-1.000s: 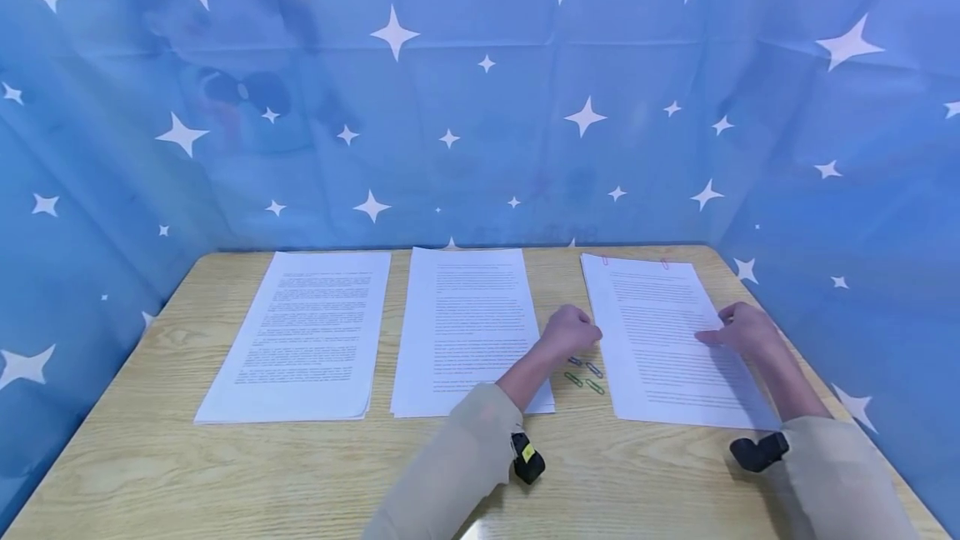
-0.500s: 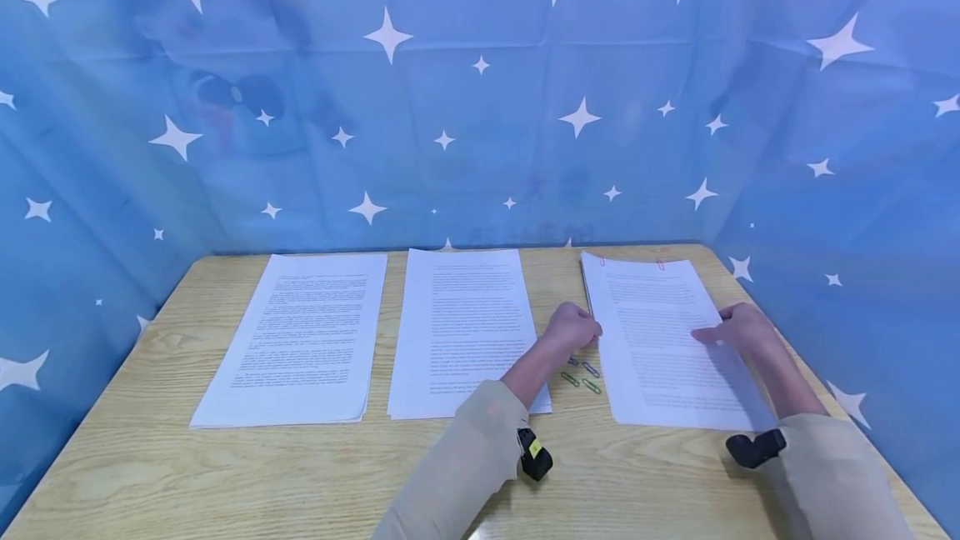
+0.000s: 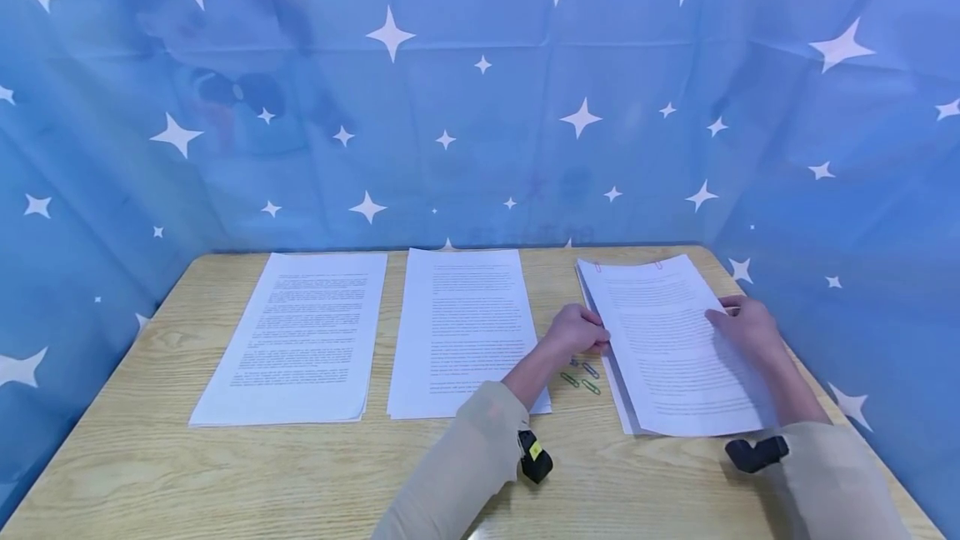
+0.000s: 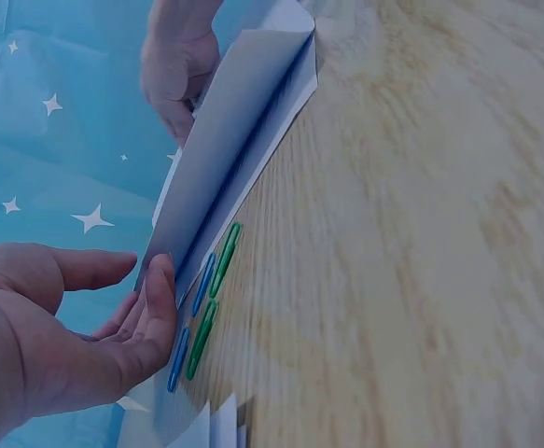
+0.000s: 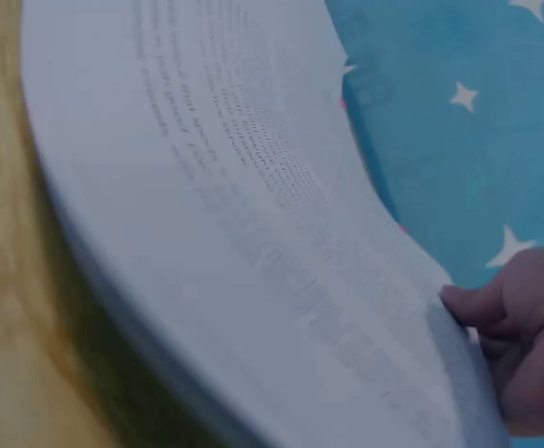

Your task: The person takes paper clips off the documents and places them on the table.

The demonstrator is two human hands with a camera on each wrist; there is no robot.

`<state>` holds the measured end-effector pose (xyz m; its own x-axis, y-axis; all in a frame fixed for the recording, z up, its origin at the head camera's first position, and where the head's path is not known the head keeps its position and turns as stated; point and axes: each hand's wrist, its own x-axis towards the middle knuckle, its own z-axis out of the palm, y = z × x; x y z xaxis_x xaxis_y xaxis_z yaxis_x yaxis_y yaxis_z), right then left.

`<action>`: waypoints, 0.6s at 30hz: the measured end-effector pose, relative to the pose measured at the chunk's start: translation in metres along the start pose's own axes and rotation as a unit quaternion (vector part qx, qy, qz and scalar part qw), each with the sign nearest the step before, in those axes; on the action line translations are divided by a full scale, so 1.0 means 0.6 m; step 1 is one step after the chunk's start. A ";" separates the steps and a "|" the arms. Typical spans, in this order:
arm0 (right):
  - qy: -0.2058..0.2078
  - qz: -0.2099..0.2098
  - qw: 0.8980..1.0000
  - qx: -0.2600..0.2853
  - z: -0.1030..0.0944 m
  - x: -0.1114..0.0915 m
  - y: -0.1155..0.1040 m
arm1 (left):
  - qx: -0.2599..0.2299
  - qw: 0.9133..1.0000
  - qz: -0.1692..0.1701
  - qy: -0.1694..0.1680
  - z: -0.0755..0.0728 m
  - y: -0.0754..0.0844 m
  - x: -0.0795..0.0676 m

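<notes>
Printed sheets (image 3: 675,340) at the right carry two pink paper clips (image 3: 658,264) along their far edge. They are raised and bowed, with more paper (image 3: 619,398) showing beneath at the left. My left hand (image 3: 577,330) pinches their left edge; in the left wrist view its thumb and fingers (image 4: 161,289) lie either side of that edge. On the opposite edge my right hand (image 3: 746,325) grips them, thumb on top in the right wrist view, the other fingers partly hidden. Several blue and green paper clips (image 3: 591,387) lie on the table beside the left hand.
Two other stacks of printed paper lie flat on the wooden table (image 3: 300,473): a left stack (image 3: 288,340) and a middle stack (image 3: 472,332), close to my left forearm. A blue star-patterned curtain (image 3: 480,107) borders the table at the back and sides.
The right-hand sheets have come up off the paper below and bow upward, their near left corner shifted right. My right hand's thumb has moved out to the sheets' right edge.
</notes>
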<state>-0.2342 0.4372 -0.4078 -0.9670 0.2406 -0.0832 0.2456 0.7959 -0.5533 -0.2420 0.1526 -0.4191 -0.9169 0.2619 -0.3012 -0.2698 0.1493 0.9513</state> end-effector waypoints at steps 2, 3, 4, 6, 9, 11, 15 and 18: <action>0.021 -0.027 0.999 0.001 0.000 -0.001 -0.005 | 0.006 1.000 0.005 0.000 -0.001 -0.001 -0.001; 0.031 -0.040 0.999 0.005 -0.001 -0.003 -0.008 | 0.005 1.000 0.006 0.002 -0.001 -0.002 -0.001; 0.040 -0.052 0.998 0.011 -0.003 -0.005 -0.011 | 0.003 1.000 0.008 0.002 -0.002 -0.002 -0.001; 0.053 -0.069 0.996 0.025 -0.008 -0.009 -0.017 | 0.002 1.000 0.008 0.006 -0.003 -0.002 -0.002; 0.065 -0.077 0.994 0.046 -0.016 -0.015 -0.023 | -0.004 1.000 0.010 0.014 -0.005 -0.003 -0.002; 0.070 -0.072 0.993 0.057 -0.022 -0.019 -0.024 | -0.003 1.000 0.015 0.020 -0.006 -0.005 -0.002; 0.072 -0.061 0.993 0.073 -0.032 -0.025 -0.024 | 0.004 0.999 0.027 0.037 -0.009 -0.009 -0.002; 0.070 -0.056 0.993 0.082 -0.039 -0.031 -0.026 | -0.003 0.999 0.037 0.040 -0.011 -0.009 -0.003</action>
<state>-0.2185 0.4334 -0.3785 -0.9659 0.2405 0.0963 0.1121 0.7232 -0.6814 -0.2409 0.1452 -0.4230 -0.9548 0.1953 -0.2243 -0.2021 0.1272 0.9711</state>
